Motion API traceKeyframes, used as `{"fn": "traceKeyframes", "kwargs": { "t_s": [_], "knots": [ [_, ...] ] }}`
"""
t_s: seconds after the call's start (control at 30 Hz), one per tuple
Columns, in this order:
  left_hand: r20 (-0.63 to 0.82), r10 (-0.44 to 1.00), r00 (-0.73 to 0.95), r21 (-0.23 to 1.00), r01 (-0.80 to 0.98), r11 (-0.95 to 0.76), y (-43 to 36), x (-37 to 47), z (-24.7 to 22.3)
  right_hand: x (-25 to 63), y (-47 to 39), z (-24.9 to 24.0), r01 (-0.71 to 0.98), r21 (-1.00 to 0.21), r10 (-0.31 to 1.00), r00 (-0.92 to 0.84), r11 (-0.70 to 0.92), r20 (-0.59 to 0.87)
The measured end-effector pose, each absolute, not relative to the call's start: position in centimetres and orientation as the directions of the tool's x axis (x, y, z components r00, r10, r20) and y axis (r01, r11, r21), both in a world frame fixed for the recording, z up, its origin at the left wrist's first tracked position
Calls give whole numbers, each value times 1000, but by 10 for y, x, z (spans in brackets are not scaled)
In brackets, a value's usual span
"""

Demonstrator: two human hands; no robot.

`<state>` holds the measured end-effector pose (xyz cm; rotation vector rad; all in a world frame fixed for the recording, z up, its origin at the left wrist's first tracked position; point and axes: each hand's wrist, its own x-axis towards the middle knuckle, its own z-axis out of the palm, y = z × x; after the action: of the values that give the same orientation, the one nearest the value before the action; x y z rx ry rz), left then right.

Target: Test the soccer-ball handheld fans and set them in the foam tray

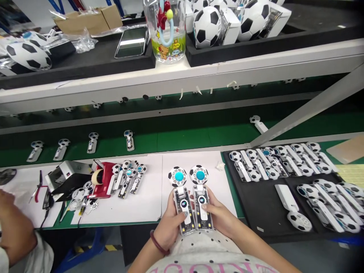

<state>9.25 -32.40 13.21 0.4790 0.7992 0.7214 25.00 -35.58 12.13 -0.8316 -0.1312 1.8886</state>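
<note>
Two handheld fans with round soccer-ball heads and clear bodies are held side by side, heads pointing away from me. My left hand [171,220] is closed round the left fan [184,204], its thumb on the front near the lit round display. Round the right fan [202,208], my right hand [217,212] is wrapped, thumb on the front beside its lit display. Both fan heads show blue centres and lie over the white paper [148,204]. The two bodies nearly touch at their lower ends.
Several fans [129,180] lie left beside a red tape dispenser [106,180] and a black-and-white box [68,178]. A black tray [256,204] with rows of fans is on the right. More fans sit on the green belt [184,134]. At far left, another person's arm [17,223].
</note>
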Motion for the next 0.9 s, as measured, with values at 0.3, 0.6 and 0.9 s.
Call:
{"fn": "traceKeyframes", "kwargs": {
  "t_s": [0.3, 0.6, 0.9],
  "knots": [
    [-479, 727, 492, 626, -389, 676, -324, 88, 134, 245, -360, 120, -712, -544, 883, -241, -443, -403],
    [-505, 694, 513, 556, -422, 716, -321, 87, 136, 245, -360, 122, -701, -553, 880, -245, -450, -406],
    [-493, 690, 530, 555, -418, 719, -320, 86, 136, 245, -359, 123, -702, -546, 878, -260, -458, -402]
  ]
}}
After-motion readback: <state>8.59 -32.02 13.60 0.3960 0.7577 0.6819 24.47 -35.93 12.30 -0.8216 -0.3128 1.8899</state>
